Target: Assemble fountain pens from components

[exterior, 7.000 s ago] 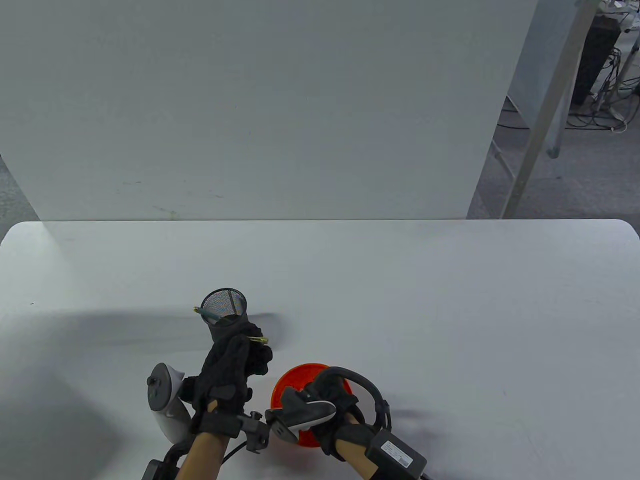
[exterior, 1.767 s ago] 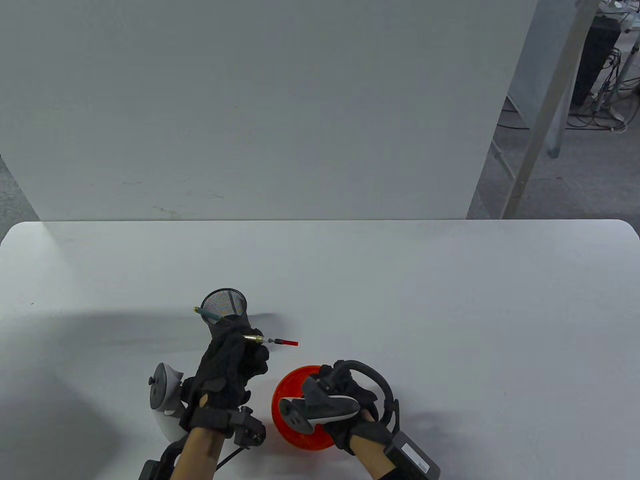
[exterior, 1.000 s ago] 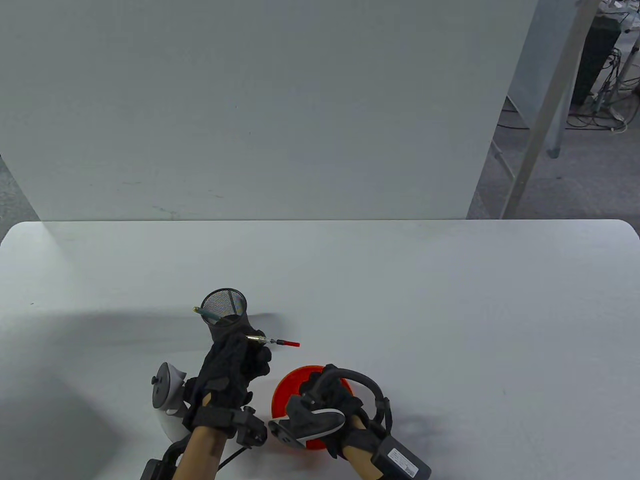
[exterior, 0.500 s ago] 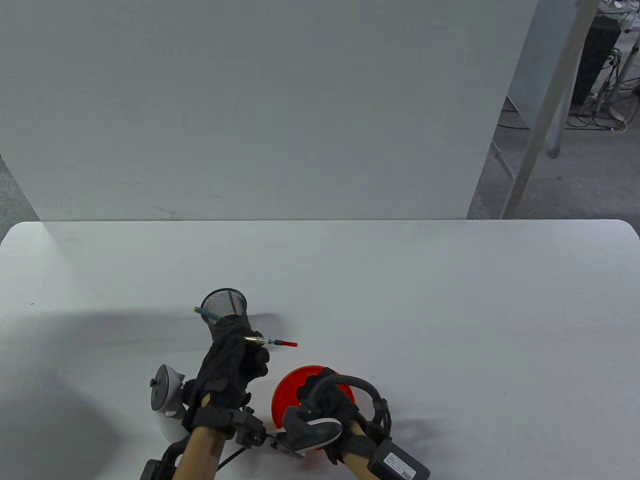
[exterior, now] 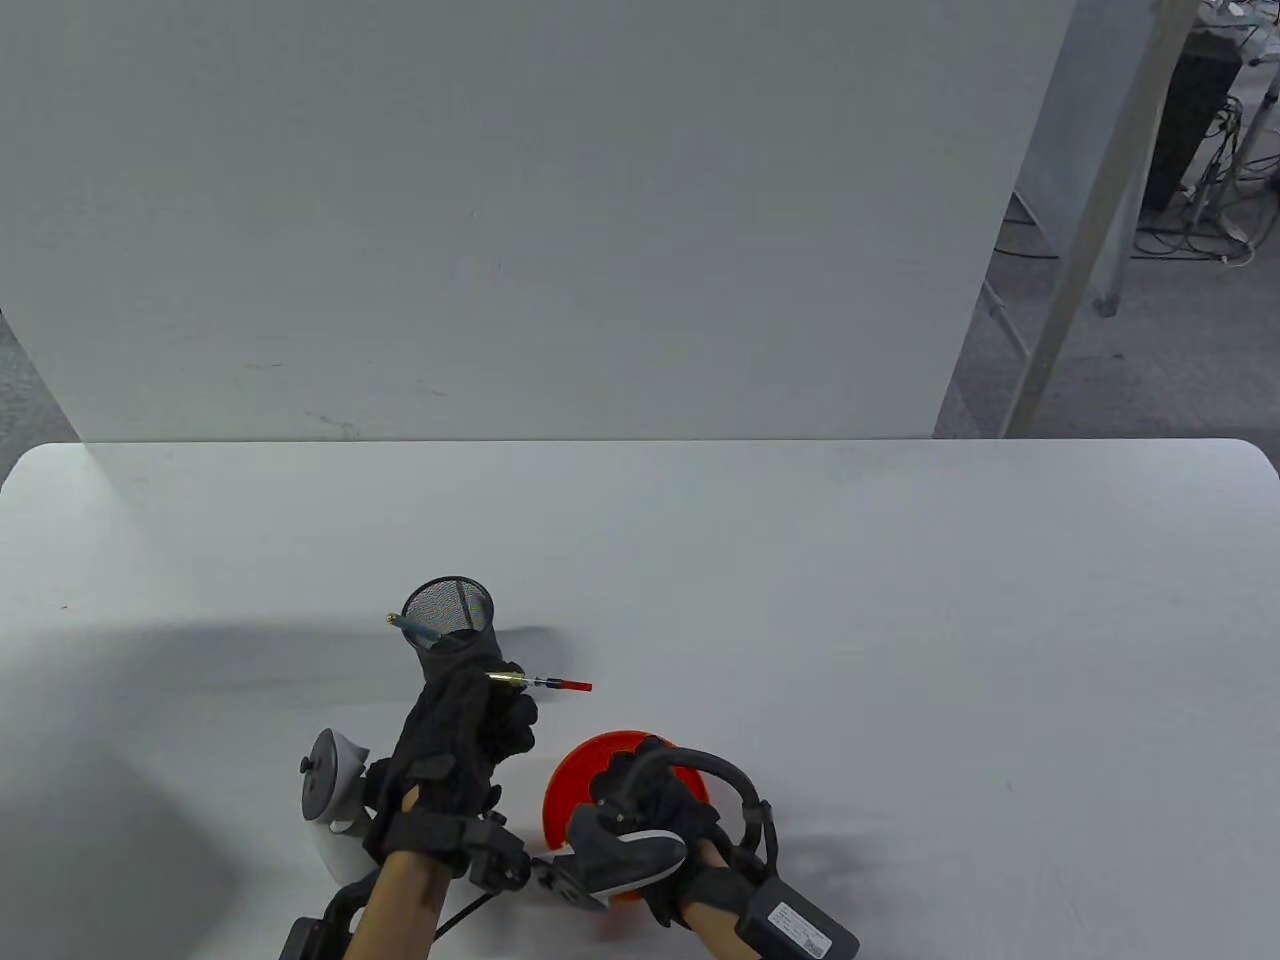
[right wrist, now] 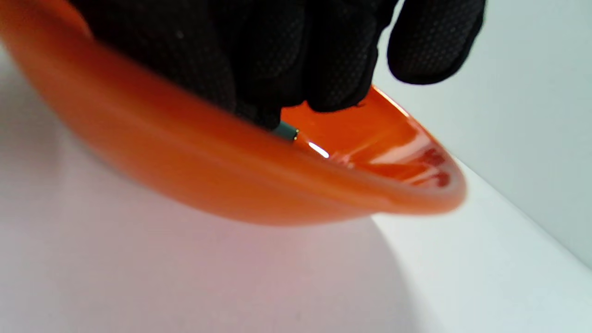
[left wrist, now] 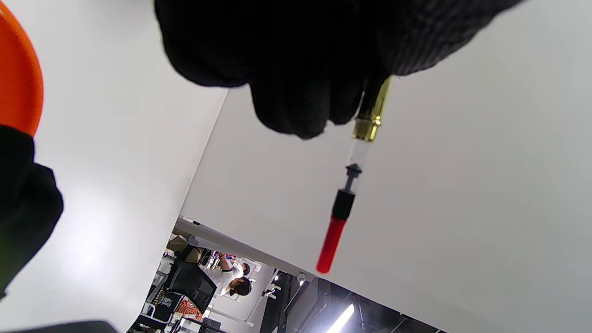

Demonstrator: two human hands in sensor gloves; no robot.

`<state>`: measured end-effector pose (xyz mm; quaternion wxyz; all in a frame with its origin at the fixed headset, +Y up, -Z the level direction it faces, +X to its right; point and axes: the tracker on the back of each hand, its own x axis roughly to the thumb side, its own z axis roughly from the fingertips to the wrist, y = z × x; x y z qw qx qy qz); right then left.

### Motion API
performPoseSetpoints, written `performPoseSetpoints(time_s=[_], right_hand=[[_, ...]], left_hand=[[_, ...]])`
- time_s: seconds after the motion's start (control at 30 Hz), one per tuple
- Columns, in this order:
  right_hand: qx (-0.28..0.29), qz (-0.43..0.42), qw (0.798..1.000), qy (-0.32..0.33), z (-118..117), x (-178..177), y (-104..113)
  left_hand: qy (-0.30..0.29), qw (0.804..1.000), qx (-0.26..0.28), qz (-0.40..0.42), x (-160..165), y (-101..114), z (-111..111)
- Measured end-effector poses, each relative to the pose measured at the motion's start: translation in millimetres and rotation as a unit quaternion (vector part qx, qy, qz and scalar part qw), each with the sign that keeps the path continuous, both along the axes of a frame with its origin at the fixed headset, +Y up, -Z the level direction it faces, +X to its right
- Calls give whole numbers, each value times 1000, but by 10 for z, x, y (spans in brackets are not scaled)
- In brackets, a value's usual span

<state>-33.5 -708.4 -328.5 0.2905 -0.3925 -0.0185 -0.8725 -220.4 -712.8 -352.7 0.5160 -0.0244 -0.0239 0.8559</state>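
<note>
Change: seven seconds back the left hand showed only a gold tip past its fingers; now a clear converter with a red end juts out to the right. Over the last half second the right hand has stayed over the orange bowl, its tracker tipped a little further toward the table's near edge.
Left hand: curled tight around the pen section, gripping it by the gold collar in front of the mesh cup; the converter hangs free in the air, touching nothing.
Right hand: reaches down into the bowl, fingers bunched on a small teal piece with a gold rim at the bowl's inner wall; whether it is truly pinched or only touched cannot be told.
Pen section: shiny gold metal collar, then a clear tube with a black plunger and a glossy red knob.
Bowl: smooth, glossy orange plastic, round, with a rolled rim, on the white table just right of the left hand.
Mesh cup: black wire mesh, cylindrical, upright, with a teal, gold-tipped pen leaning out over its left rim.
Gloves: black knit, dotted texture on the fingertips.
</note>
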Motion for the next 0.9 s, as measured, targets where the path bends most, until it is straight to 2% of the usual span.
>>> performPoseSetpoints(time_s=[0.2,0.3,0.47,0.57,0.6,0.63,0.67,0.7,0.73,0.8,0.83,0.9], right_hand=[[-13,-4,1000,-12,38,25,22],[-24,-23,999,-20,45,64,104],[4,-113,994,-1,226,218,524],[17,-200,979,-30,305,439,741],[3,-237,970,-50,303,540,807],[-22,-307,947,-93,284,718,869],[-41,-362,925,-107,256,824,877],[-73,-431,891,-123,221,959,858],[-90,-472,867,-133,167,1017,745],[-126,-561,803,-156,79,1210,584],[-125,-577,790,-162,65,1276,555],[-97,-583,789,-169,67,1361,517]], left_hand=[[-2,1000,-3,7,15,-9,1],[-6,1000,-2,5,17,-8,-9],[-1,1000,9,9,-4,4,-12],[3,1000,20,-2,-19,9,-14],[5,1000,22,-5,-21,14,-12],[5,1000,26,-8,-21,19,-13],[3,999,32,-9,-19,19,-16],[0,999,36,-12,-11,16,-17],[-3,999,38,-15,-6,13,-16],[-5,999,41,-25,20,17,-6],[-6,999,44,-29,35,25,1],[-6,998,50,-37,69,42,18]])
